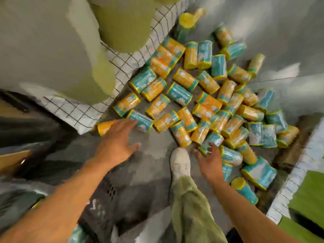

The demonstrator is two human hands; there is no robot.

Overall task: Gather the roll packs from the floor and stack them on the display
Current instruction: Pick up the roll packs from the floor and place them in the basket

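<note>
A heap of teal and yellow plastic-wrapped roll packs (192, 102) lies scattered on the grey concrete floor (149, 155), running along a white wire-grid panel (122, 64). The person's left hand (115, 142) reaches out flat with fingers spread, its fingertips near an orange roll pack (105, 127) at the heap's edge. The right hand (208, 160) curls its fingers around a small teal roll pack (206, 148), just beside a white shoe (180, 162) and olive-green trouser leg (191, 207). Everything is blurred.
</note>
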